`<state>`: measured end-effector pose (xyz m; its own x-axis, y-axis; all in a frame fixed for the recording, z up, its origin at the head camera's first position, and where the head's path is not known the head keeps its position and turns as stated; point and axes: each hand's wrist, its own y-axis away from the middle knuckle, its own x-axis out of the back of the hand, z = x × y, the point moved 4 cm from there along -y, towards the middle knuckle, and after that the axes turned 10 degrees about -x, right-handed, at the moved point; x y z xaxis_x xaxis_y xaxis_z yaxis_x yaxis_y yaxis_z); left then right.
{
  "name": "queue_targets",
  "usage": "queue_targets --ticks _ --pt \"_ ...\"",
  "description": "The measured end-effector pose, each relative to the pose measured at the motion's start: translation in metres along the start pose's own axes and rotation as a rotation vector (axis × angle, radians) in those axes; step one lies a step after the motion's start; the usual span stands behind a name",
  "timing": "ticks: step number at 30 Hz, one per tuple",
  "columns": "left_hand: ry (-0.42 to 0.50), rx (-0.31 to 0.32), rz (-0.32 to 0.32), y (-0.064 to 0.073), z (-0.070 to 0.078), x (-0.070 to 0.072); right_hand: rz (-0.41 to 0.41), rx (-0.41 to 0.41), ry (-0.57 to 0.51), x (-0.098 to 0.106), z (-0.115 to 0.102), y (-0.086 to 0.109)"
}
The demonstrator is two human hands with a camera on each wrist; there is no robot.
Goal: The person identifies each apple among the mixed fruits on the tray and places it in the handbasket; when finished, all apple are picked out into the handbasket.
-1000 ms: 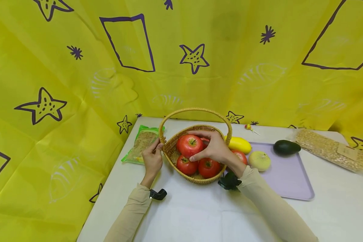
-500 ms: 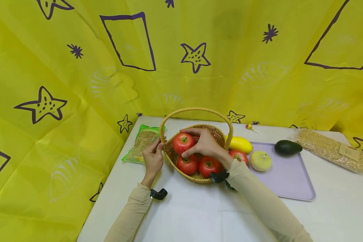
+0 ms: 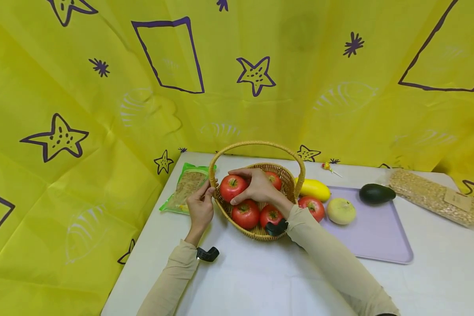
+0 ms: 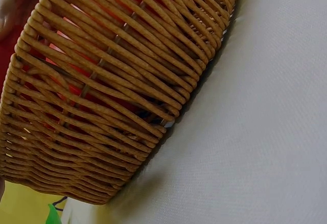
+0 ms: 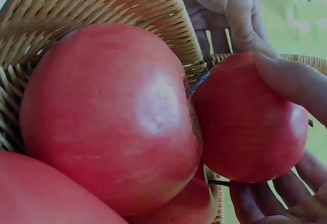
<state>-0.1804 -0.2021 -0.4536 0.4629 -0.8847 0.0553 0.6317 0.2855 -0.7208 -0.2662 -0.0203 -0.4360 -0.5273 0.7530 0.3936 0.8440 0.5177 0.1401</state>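
My right hand [image 3: 256, 186] holds a red apple [image 3: 232, 188] at the left end of the wicker basket [image 3: 288, 177], thumb on the near side and fingers round the far side. Seen from the right wrist, that held apple [image 5: 250, 122] is next to a larger-looking apple [image 5: 112, 112] inside the basket. Three more apples lie in it: one at the front left [image 3: 245, 214], one at the front right [image 3: 270, 214], one behind the hand [image 3: 275, 179]. My left hand [image 3: 200, 210] grips the basket's left end by the handle's foot. The basket's wicker wall [image 4: 92, 81] fills much of the left wrist view.
Right of the basket, a lilac tray [image 3: 379, 239] bears an apple [image 3: 312, 208], a pale yellow onion-like vegetable [image 3: 341, 211] and an avocado [image 3: 377, 194]. A yellow oblong fruit [image 3: 315, 189], a lollipop [image 3: 328, 167], a bag of flakes [image 3: 426, 195] and a green-edged packet [image 3: 186, 186] lie around.
The right hand has carried its apple leftward and slightly down within the basket, uncovering the apple at the back. The left hand keeps its grip on the basket.
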Motion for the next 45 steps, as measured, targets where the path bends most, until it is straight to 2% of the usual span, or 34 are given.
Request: queue_targets --ticks 8,12,14,19,24,31,37,42,45 --pt "-0.024 0.013 -0.005 -0.001 0.002 -0.001 0.017 0.031 0.068 -0.001 0.0 -0.004" --pt "-0.025 0.016 -0.006 -0.001 0.004 -0.001 -0.004 0.046 0.083 -0.002 -0.001 -0.005" --pt "-0.02 0.022 -0.003 0.0 0.004 -0.001 -0.01 0.067 0.131 -0.003 -0.003 -0.005" --pt "-0.012 0.034 0.005 0.003 -0.012 -0.003 -0.019 0.103 0.262 -0.007 -0.008 -0.005" --pt "-0.005 0.039 0.014 0.008 -0.032 -0.003 -0.025 0.122 0.324 -0.009 -0.014 -0.005" --pt "-0.029 0.044 0.014 0.009 -0.034 0.001 -0.064 0.161 0.37 -0.012 -0.017 -0.009" --pt "-0.024 0.042 0.003 0.01 -0.033 0.001 -0.052 0.175 0.496 -0.018 -0.02 -0.008" --pt "0.016 0.056 0.014 0.01 -0.035 0.0 -0.047 0.114 0.46 -0.015 -0.008 -0.01" --pt "0.002 0.045 0.02 0.009 -0.033 -0.002 -0.047 0.105 0.431 -0.013 -0.001 -0.012"
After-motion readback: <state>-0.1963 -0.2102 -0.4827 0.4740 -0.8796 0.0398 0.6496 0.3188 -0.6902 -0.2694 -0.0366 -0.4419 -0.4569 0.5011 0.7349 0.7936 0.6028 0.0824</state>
